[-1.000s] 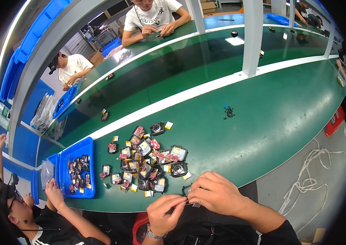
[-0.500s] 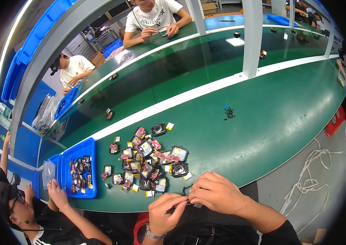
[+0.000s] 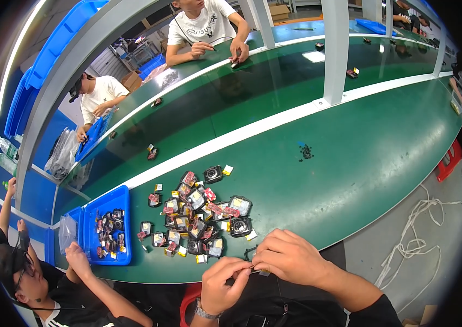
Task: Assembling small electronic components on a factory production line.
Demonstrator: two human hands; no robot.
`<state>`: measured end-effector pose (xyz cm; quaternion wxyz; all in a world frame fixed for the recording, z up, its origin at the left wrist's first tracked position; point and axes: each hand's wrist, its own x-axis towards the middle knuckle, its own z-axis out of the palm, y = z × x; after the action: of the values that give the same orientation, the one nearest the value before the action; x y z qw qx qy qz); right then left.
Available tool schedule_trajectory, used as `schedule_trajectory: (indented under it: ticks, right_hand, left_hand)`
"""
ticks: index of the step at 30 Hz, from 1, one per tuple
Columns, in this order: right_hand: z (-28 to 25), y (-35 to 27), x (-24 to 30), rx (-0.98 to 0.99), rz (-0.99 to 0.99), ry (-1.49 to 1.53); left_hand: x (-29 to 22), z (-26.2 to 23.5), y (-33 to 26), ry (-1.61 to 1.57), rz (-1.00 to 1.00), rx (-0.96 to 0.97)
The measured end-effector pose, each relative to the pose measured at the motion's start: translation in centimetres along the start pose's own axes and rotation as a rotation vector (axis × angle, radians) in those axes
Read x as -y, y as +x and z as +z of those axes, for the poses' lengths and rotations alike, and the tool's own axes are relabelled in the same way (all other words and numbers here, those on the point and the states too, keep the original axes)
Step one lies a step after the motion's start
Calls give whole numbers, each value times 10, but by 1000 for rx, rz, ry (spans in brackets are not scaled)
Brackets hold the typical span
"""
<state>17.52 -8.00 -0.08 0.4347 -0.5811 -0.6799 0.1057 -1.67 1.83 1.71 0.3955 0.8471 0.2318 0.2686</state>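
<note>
Close together at the table's near edge, both my hands are closed on one small electronic unit. A piece of its black frame (image 3: 249,254) shows beside the fingers of my right hand (image 3: 291,259), and a pale tab pokes out beneath them. My left hand (image 3: 223,284), with a metal watch on its wrist, pinches at the unit's left side; fingers hide what lies between the fingertips. Just beyond, a heap of black watch-like cases (image 3: 240,226) with red circuit boards and yellow-white tabs lies on the green table (image 3: 373,158).
A blue bin (image 3: 128,234) of similar units stands left, near a co-worker's hand (image 3: 78,260). Small black parts (image 3: 306,152) lie farther right. Beyond a white rail (image 3: 231,135), a green belt carries scattered units. A grey post (image 3: 336,54) rises there. White cable (image 3: 405,248) lies on the floor.
My left hand has shifted very slightly right; my right hand stays put. Units on the belt have moved right. The person across has lowered a hand with a small part to the belt's edge.
</note>
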Motion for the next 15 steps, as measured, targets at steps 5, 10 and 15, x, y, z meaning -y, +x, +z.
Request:
schedule_trajectory:
  ticks: [5,10,15]
  right_hand:
    - [1,2,1,11,-27,7]
    - [0,0,1,-2,-23,-2]
    - [1,1,3,-12,-13,-31]
  left_hand:
    - [0,-4,0,-21,-17,16]
    - [0,-4,1,-60,-7,57]
    - [1,-1,-1,-16,3,-14]
